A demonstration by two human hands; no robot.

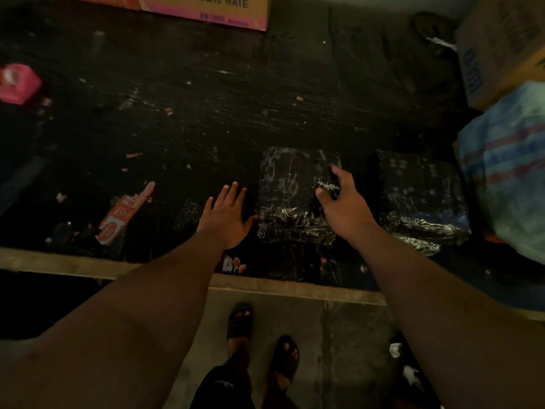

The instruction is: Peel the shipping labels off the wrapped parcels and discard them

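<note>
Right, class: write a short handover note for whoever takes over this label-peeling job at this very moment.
Left hand: open, flat on the table beside the near parcel.
Right hand: on top of that parcel, fingers pinching the wrap; whether they hold a label is too dark to tell.
Second parcel lies to the right, untouched.
Done: torn red scraps lie on the table.
Left: check both parcels for labels, peel, discard.

On the dark table [177,93], a pink box [18,83] sits at nine o'clock, an orange carton [206,8] at twelve, a brown carton [501,51] at two, a woven sack [507,172] at three, and red scraps [118,215] lie near eight.
</note>
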